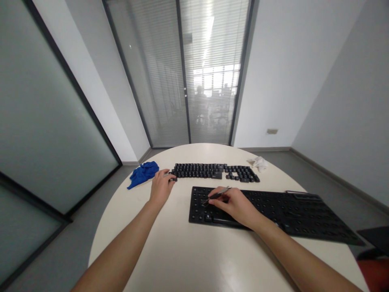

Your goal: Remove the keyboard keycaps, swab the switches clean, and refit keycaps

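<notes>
My left hand [160, 187] is at the left end of the rows of loose black keycaps [199, 170]. Its thumb and fingers close around a keycap at that end, partly hidden by the fingertips. In my right hand [238, 204] is a keycap puller [219, 193] with a dark handle and thin wire loops. Those loops point down at the left part of the black keyboard [304, 211], which has most of its keycaps off and shows bare key sockets. A few keys, including a long bar [223, 220], are still on its near edge.
A crumpled blue cloth [144, 173] lies left of the keycaps. Toward the back right is a crumpled white tissue [259, 163]. Everything rests on a round pale table [170, 251]. Beyond it stand a glass partition with blinds [209, 113] and white walls.
</notes>
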{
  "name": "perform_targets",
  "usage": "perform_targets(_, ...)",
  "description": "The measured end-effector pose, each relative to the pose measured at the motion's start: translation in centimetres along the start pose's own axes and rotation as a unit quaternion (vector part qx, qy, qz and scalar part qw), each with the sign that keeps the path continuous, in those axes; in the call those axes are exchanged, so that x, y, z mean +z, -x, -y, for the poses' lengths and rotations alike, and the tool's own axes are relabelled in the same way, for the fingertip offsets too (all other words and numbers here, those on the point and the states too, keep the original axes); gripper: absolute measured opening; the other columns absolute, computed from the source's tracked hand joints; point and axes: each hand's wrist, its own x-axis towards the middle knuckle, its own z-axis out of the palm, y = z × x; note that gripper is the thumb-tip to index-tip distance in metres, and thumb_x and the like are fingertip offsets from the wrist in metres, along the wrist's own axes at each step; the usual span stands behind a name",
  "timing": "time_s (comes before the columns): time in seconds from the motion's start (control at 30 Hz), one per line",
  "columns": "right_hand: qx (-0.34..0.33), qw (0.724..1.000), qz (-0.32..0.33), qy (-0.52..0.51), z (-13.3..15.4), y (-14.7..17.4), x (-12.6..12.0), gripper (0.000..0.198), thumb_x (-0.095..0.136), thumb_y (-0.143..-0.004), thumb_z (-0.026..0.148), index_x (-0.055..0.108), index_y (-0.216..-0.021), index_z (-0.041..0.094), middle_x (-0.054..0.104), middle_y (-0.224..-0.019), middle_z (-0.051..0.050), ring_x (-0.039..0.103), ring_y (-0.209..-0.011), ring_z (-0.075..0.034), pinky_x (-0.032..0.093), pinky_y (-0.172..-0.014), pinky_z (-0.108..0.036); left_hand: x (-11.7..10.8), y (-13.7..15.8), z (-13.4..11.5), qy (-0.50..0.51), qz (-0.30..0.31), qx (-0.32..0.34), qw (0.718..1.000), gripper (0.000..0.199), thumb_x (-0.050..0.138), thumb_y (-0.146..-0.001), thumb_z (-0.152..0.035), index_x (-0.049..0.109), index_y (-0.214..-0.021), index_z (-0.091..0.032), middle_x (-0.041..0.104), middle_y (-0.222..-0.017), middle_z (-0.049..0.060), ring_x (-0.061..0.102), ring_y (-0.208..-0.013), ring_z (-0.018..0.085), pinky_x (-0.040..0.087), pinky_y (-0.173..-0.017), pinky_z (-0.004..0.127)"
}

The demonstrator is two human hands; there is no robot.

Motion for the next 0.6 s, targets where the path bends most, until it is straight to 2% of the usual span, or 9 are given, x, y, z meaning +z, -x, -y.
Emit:
perform_targets(0.17, 0.024, 1.0, -0.011, 0.003, -0.19, -0.07, -0.18, 0.026, 0.071, -0.085, 0.038, 0.069, -0.103, 0.02, 0.07, -0.072, 0.0, 0.064, -0.065, -0.016, 0.047, -0.062, -0.026, 0.47, -0.1, 0.47, -0.01, -0.006, 0.007, 1.0, 0.02, 0.068, -0.085, -0.017, 0.075, -0.103, -0.022, 0.06, -0.125, 0.01, 0.05, -0.119, 0.032, 0.043, -0.105, 0.046)
perform_targets(0.3, 0.022, 1.0, -0.01, 0.007, -0.19, -0.06, -0.39, 0.029, 0.067, -0.088, 0.042, 0.067, -0.105, 0.019, 0.064, -0.066, 0.001, 0.058, -0.061, -0.015, 0.042, -0.058, -0.025, 0.73, -0.12, 0.63, -0.02, -0.004, 0.012, 1.0, 0.017, 0.068, -0.085, -0.018, 0.075, -0.101, -0.022, 0.061, -0.124, 0.009, 0.052, -0.117, 0.031, 0.045, -0.104, 0.046)
perform_targets(0.43, 0.018, 1.0, -0.009, 0.017, -0.06, 0.03, -0.53, 0.029, 0.06, -0.093, 0.044, 0.068, -0.104, 0.019, 0.067, -0.07, -0.001, 0.055, -0.061, -0.015, 0.04, -0.057, -0.025, 0.78, -0.02, 0.74, -0.026, -0.011, 0.005, 1.0, 0.016, 0.068, -0.085, -0.018, 0.074, -0.1, -0.022, 0.062, -0.122, 0.009, 0.053, -0.116, 0.031, 0.046, -0.102, 0.046)
perform_targets(0.6, 0.009, 1.0, 0.024, -0.008, 0.33, 0.18, -0.39, 0.029, 0.058, -0.094, 0.043, 0.071, -0.099, 0.017, 0.072, -0.082, -0.005, 0.061, -0.069, -0.017, 0.045, -0.062, -0.027, 0.85, 0.08, 0.96, -0.019, -0.009, 0.007, 1.0, 0.017, 0.067, -0.085, -0.017, 0.073, -0.1, -0.022, 0.062, -0.121, 0.009, 0.053, -0.114, 0.03, 0.046, -0.103, 0.046)
